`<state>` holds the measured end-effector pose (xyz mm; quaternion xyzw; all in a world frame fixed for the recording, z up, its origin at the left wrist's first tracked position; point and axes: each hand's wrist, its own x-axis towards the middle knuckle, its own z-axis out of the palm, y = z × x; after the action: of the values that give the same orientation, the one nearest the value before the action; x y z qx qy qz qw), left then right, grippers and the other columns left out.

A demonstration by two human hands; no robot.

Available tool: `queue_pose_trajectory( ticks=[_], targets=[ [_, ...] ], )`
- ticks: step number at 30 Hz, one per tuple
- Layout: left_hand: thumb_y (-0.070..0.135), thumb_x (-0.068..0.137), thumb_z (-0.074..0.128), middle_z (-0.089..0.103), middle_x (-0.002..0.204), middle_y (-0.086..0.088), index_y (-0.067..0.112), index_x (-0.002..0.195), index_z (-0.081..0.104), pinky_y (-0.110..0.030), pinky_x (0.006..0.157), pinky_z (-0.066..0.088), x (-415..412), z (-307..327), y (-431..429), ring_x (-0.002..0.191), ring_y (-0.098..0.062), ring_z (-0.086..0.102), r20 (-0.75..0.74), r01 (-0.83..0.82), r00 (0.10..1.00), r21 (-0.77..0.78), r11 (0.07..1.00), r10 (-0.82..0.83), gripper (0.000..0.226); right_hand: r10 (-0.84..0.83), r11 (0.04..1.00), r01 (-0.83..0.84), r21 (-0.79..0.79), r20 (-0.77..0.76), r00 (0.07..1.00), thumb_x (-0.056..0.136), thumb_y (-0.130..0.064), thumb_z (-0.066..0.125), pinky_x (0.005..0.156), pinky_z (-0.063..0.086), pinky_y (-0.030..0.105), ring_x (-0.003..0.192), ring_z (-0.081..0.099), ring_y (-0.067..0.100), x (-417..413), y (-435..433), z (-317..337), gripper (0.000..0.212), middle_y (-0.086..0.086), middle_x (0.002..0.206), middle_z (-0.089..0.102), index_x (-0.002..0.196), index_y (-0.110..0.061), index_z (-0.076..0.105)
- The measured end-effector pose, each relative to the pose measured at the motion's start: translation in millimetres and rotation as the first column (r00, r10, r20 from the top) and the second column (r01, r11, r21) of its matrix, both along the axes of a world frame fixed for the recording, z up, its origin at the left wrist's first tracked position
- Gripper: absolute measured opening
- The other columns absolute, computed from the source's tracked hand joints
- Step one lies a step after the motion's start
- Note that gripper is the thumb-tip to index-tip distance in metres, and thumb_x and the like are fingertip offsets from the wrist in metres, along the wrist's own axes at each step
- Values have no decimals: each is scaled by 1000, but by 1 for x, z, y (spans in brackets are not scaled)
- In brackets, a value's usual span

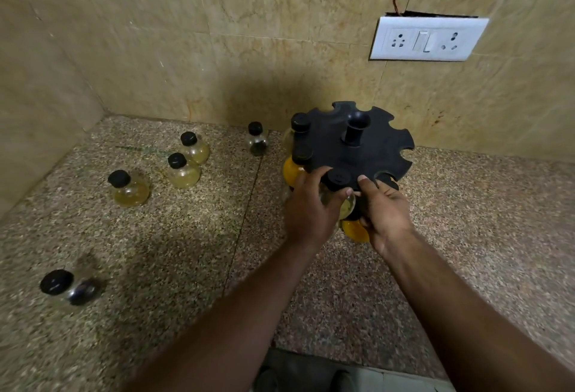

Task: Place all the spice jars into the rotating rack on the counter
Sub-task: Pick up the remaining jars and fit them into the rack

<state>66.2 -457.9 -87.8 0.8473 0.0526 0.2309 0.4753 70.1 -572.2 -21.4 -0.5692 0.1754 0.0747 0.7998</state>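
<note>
Left hand [311, 208] fingers pinching a jar [340, 195] into the rack [354, 149] slot, right hand [384, 208] steadying; misaligned neck could jam or slip

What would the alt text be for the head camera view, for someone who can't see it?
Both hands, left hand and right hand, hold a clear spice jar at a slot of the black rotating rack on a speckled stone counter. Five black-capped jars stand loose on the counter to the left.

The rack [351, 146] looks like matt black plastic. The jars [183, 171] are clear and glossy with matt black caps. The counter [174, 255] is speckled polished stone; the wall [217, 34] is smooth beige tile.
</note>
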Motion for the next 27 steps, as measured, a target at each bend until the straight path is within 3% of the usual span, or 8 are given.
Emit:
queue_pose_trajectory(
  ticks=[6, 9, 12, 16, 20, 23, 27],
  targets=[
    [55, 90, 64, 56, 127, 2, 26, 132, 54, -35, 85, 53, 3, -2, 0, 113, -16, 55, -9, -38, 999, -16, 999, 38, 52, -16, 1000, 16, -10, 7, 1000, 103, -13, 55, 39, 44, 15, 43, 59, 1, 2, 9, -5, 16, 2, 74, 70, 103, -5, 69],
    [51, 90, 67, 55, 127, 2, 25, 132, 54, -28, 84, 51, 3, -3, 5, 111, -12, 55, -1, -60, 998, -90, 994, 60, 51, -3, 997, 5, -79, 17, 1000, 104, -19, 54, 39, 37, 20, 38, 47, 6, 3, 12, -15, 30, -6, 50, 57, 75, -14, 62],
    [45, 92, 67, 53, 126, 2, 21, 134, 53, -12, 79, 41, 4, -3, 15, 107, -5, 51, -16, -156, 988, -191, 969, 155, 51, 74, 977, -72, -202, -1, 997, 103, -34, 55, 43, 30, 26, 41, 38, 16, 2, 20, -26, 38, 5, 51, 49, 70, -16, 63],
    [40, 97, 61, 51, 123, 2, 18, 131, 56, -18, 76, 45, 3, -8, 40, 104, -9, 53, -107, -270, 962, -226, 936, 252, 41, 174, 947, -166, -276, 3, 985, 104, -38, 52, 44, 32, 25, 43, 40, 17, 2, 44, -28, 42, 9, 66, 64, 75, -15, 72],
    [35, 98, 60, 54, 126, -2, 17, 129, 58, -26, 86, 44, -12, -28, 63, 110, -14, 53, -203, -312, 941, -212, 926, 270, 36, 286, 897, -249, -365, 49, 957, 106, -34, 48, 50, 39, 26, 49, 50, 12, 0, 64, -39, 40, 4, 71, 70, 84, -13, 74],
    [33, 98, 59, 57, 127, -5, 15, 128, 58, -27, 88, 44, -28, -51, 85, 109, -15, 54, -287, -371, 907, -198, 907, 308, 35, 371, 807, -308, -504, 26, 928, 104, -38, 51, 57, 41, 34, 57, 52, 18, -7, 84, -61, 41, 13, 72, 67, 79, -13, 72],
    [38, 96, 59, 60, 123, -4, 19, 128, 59, -41, 90, 54, -58, -76, 117, 105, -19, 61, -367, -488, 841, -196, 850, 398, 37, 500, 648, -400, -648, -33, 865, 99, -37, 55, 73, 57, 46, 68, 66, 21, -17, 117, -98, 28, 2, 76, 72, 79, -24, 70]
  ],
)
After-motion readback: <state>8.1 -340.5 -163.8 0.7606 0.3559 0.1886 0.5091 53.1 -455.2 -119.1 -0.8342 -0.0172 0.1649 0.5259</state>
